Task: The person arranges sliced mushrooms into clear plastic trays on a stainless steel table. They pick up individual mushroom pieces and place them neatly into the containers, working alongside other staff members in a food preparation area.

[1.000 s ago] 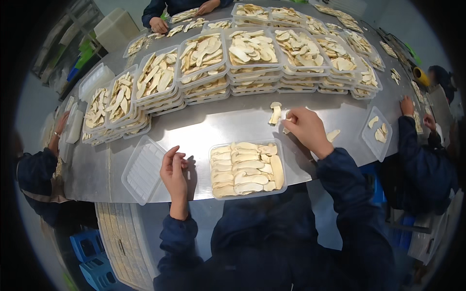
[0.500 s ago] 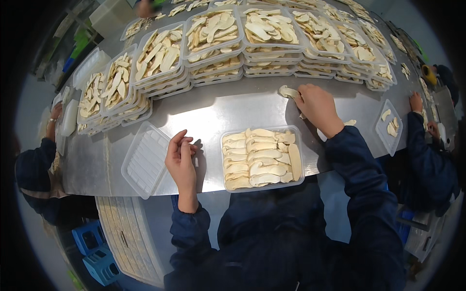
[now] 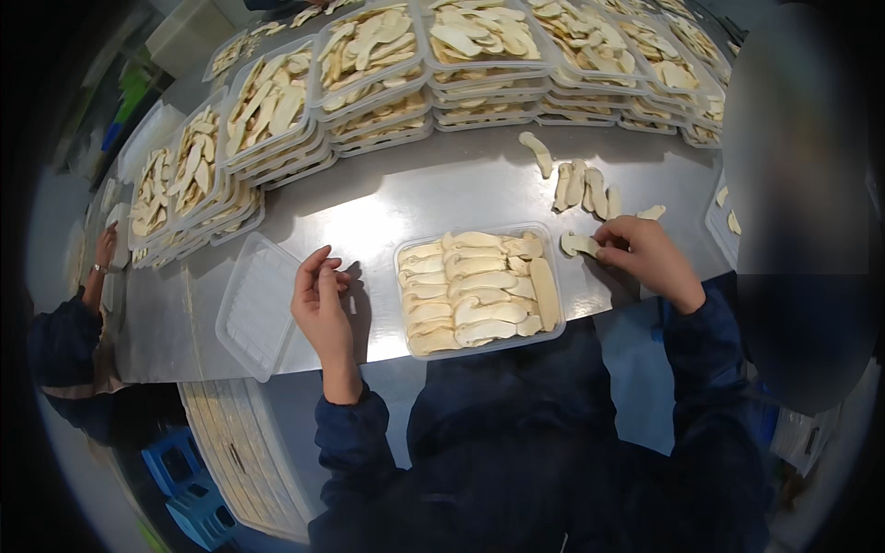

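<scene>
A clear plastic tray (image 3: 402, 318) holds neat rows of pale sliced mushrooms (image 3: 484, 288), with one slice standing lengthwise along its right side. To the right of this tray, my right hand (image 3: 656, 261) pinches the end of a curved mushroom slice (image 3: 579, 244) at or just above the steel table. Several loose mushroom slices (image 3: 588, 189) lie beyond that hand, one of them (image 3: 536, 153) farther off. My left hand (image 3: 323, 302) rests left of the tray, its fingers loosely bent and apart, with nothing seen in them. Beside it is an empty clear tray or lid (image 3: 255, 309).
Stacked clear trays of mushroom slices (image 3: 369, 41) line the far side of the steel table (image 3: 369, 207). Another tray (image 3: 722, 221) with a few slices sits at the right. A co-worker's hand (image 3: 106, 244) is at the left edge. Blue stools (image 3: 189, 479) stand below.
My right hand has let go of one slice on the far part of the table, come back nearer me and taken hold of another. The left hand stays put; the view has shifted slightly.
</scene>
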The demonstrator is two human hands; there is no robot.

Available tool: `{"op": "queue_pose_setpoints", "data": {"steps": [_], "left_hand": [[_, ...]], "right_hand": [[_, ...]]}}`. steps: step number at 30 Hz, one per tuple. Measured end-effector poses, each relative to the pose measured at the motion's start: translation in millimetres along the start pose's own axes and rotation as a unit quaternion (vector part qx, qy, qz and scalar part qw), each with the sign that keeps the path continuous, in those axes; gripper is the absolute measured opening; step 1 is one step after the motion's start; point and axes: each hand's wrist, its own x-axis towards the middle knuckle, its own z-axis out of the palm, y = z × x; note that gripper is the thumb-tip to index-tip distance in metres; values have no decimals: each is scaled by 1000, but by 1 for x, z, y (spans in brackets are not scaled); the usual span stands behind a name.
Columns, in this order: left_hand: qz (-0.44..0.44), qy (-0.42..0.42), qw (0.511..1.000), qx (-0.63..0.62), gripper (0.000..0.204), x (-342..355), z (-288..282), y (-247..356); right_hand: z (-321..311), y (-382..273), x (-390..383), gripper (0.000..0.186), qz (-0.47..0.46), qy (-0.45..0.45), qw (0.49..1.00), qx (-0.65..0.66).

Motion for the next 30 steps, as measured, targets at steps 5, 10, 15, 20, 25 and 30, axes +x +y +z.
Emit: {"op": "queue_pose_setpoints", "data": {"steps": [5, 10, 15, 20, 25, 30], "left_hand": [[-3, 30, 999, -12, 23, -15, -10, -5], [7, 47, 999, -11, 22, -24, -7, -3], [4, 35, 999, 17, 21, -23, -8, 2], [-1, 37, 999, 10, 22, -24, -7, 5], [0, 36, 999, -8, 22, -24, -8, 4], [-6, 39, 999, 1, 22, -24, -6, 5]], "right_hand": [[24, 2, -24, 25, -20, 90, 990, -105], [38, -1, -22, 15, -47, 186, 960, -201], [28, -29, -4, 16, -116, 180, 967, -137], [43, -44, 17, 15, -158, 110, 971, -144], [43, -47, 28, 15, -157, 71, 975, -139], [44, -43, 29, 15, -151, 51, 980, -115]]}}
